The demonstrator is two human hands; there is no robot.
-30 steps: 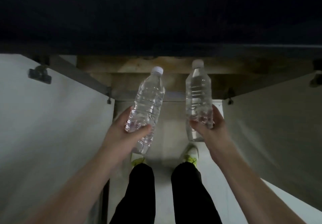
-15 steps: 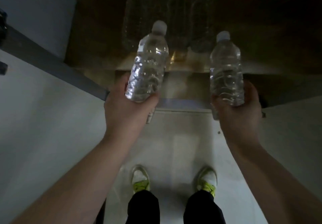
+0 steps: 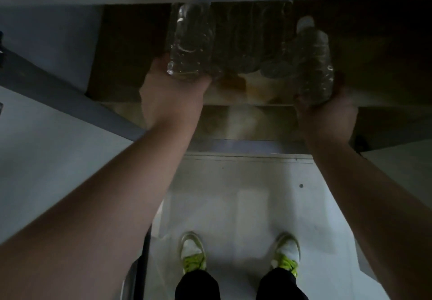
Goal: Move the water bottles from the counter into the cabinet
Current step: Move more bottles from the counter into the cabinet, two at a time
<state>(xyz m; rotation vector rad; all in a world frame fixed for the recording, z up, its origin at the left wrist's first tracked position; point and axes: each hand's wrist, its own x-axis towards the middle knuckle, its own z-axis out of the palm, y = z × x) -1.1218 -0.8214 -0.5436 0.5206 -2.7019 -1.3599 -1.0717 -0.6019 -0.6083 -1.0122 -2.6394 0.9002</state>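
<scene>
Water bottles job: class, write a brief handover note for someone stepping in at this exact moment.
Left hand grips the left bottle near its base.
Right hand grips the right bottle the same way.
Both bottles are over the cabinet shelf, beside more bottles standing at the back.
Done: both are at the shelf, neither released.
Left: set them down, let go. The counter is out of view.

No legible text, labels or nos. anywhere; pic prob. too dim.
</scene>
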